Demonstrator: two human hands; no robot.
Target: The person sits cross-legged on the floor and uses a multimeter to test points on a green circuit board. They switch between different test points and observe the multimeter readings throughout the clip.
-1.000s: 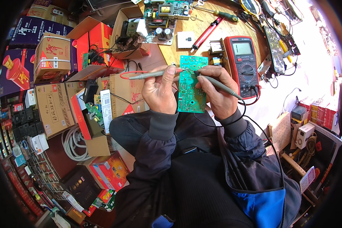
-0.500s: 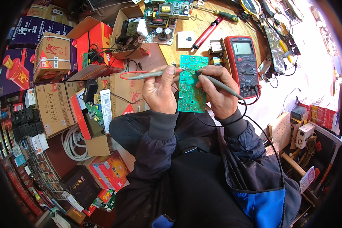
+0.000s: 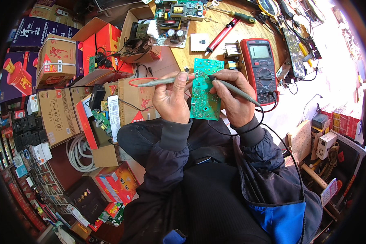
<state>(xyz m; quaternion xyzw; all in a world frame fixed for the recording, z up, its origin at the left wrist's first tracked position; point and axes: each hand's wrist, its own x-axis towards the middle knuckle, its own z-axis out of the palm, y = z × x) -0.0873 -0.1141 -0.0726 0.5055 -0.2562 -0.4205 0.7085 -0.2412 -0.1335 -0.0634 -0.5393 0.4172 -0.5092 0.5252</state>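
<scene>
A green circuit board is held upright between my hands, its soldered side toward me. My left hand pinches a grey test probe with a red lead, and its fingers also support the board's left edge from behind. In my right hand is a second grey probe with a black lead. Both probe tips meet the upper part of the board; the exact contact points are too small to make out. The red-cased multimeter lies just beyond my right hand, its display lit by daylight.
On the wooden bench lie a red tube-shaped tool, a green-handled screwdriver and a populated power board. Cardboard boxes crowd the left side. The black lead hangs down over my right arm.
The board has shifted very slightly between my hands, its top edge a touch higher. Both probes keep nearly the same place at its upper part.
</scene>
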